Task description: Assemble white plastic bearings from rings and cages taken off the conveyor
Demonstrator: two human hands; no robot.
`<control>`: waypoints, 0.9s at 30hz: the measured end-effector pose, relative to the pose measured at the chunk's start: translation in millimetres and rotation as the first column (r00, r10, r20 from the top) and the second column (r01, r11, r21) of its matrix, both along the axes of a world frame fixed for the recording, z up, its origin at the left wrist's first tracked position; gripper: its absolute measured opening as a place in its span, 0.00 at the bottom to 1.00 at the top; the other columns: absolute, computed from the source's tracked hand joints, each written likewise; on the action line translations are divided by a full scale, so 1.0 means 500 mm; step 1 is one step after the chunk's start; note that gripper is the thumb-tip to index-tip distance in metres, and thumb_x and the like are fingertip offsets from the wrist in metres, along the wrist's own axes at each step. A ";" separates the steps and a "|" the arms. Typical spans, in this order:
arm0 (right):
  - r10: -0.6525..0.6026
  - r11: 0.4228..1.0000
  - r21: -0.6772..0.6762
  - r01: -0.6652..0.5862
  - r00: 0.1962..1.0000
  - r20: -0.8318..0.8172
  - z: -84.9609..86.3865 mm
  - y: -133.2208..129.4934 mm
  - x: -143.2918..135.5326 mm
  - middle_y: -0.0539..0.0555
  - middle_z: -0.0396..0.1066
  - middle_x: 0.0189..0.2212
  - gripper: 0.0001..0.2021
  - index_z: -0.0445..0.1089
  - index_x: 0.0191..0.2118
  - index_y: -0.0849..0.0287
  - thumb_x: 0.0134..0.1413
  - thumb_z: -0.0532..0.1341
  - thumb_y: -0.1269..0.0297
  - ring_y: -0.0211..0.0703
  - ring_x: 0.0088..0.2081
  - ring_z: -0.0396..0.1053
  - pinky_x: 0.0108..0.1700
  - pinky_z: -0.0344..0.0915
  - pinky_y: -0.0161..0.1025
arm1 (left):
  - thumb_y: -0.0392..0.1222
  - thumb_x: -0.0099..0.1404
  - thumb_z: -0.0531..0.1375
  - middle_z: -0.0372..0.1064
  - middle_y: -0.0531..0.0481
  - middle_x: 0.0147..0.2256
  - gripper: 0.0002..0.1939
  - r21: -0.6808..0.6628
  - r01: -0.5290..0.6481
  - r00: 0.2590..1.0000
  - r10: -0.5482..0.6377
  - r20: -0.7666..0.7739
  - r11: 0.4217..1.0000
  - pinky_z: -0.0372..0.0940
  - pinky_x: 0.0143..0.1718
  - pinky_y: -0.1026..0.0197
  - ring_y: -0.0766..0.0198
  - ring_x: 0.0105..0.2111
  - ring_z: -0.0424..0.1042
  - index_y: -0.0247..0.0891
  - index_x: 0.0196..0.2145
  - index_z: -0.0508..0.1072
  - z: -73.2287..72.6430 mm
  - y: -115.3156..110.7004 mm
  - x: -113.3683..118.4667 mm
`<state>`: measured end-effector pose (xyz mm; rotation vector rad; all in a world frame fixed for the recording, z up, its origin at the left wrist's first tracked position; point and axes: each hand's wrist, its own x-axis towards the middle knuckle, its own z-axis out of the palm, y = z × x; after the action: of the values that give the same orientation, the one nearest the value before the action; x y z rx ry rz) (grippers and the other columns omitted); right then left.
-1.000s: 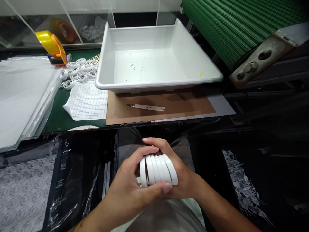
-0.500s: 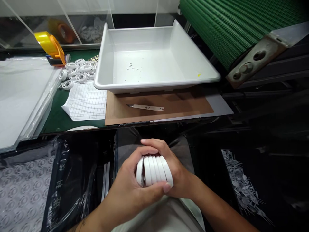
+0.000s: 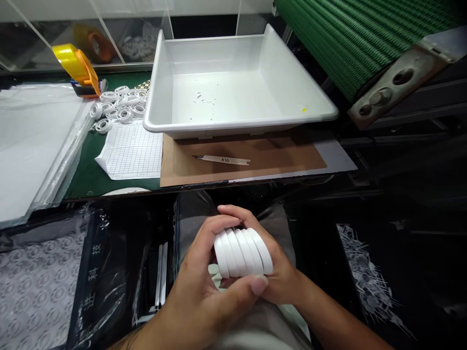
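A stack of several white plastic rings [image 3: 241, 253] is held edge to edge between my two hands, over the lap. My left hand [image 3: 206, 279] is closed round it, its index finger along the top and its thumb below the near side. From the right, my right hand [image 3: 279, 270] closes on the end of the same stack, most of its fingers hidden behind the rings. On the table in front, a craft knife marked A16 [image 3: 226, 160] lies on brown cardboard [image 3: 182, 167].
A white tray [image 3: 237, 127] with small scraps stands on the table. Loose white rings [image 3: 124, 114], a gridded sheet [image 3: 133, 155] and a tape dispenser [image 3: 78, 70] lie left. A green conveyor belt [image 3: 365, 39] juts in at upper right. Ring-filled bin [image 3: 36, 282]; plastic sprues [image 3: 368, 272].
The stack has shifted slightly right in my hands. The gap beside its leftmost ring no longer shows, and my left palm is apart from that end. The view has tilted a little.
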<state>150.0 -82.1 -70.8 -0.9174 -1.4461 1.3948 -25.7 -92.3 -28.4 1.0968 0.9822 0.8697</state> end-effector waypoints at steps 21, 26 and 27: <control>0.017 0.976 0.219 -0.009 0.999 -0.035 -0.001 0.002 0.017 0.54 0.63 0.63 0.35 0.57 0.74 0.43 0.70 0.71 0.46 0.46 0.49 0.74 0.64 0.67 0.45 | 0.46 0.65 0.75 0.79 0.53 0.51 0.24 -0.147 0.070 0.984 -0.044 0.171 0.987 0.73 0.47 0.70 0.65 0.45 0.79 0.53 0.57 0.77 0.014 0.007 -0.016; 0.010 0.980 0.200 -0.006 1.000 -0.020 0.003 0.003 0.017 0.53 0.68 0.55 0.37 0.57 0.74 0.42 0.68 0.73 0.46 0.46 0.45 0.74 0.57 0.71 0.44 | 0.44 0.64 0.75 0.79 0.53 0.52 0.23 -0.068 0.016 0.998 -0.012 0.065 0.998 0.73 0.46 0.72 0.67 0.43 0.79 0.52 0.55 0.77 0.016 0.014 -0.011; 0.017 0.981 0.193 -0.012 0.999 -0.027 0.002 0.003 0.018 0.53 0.68 0.54 0.38 0.57 0.74 0.43 0.67 0.74 0.46 0.46 0.44 0.74 0.56 0.72 0.43 | 0.44 0.63 0.75 0.79 0.53 0.52 0.23 -0.061 0.010 0.999 -0.007 0.051 0.998 0.73 0.46 0.72 0.67 0.43 0.79 0.52 0.55 0.77 0.016 0.014 -0.010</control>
<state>158.8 -80.8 -69.6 -0.7619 -1.5393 1.2473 -30.6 -85.2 -20.2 1.0213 0.9549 0.8511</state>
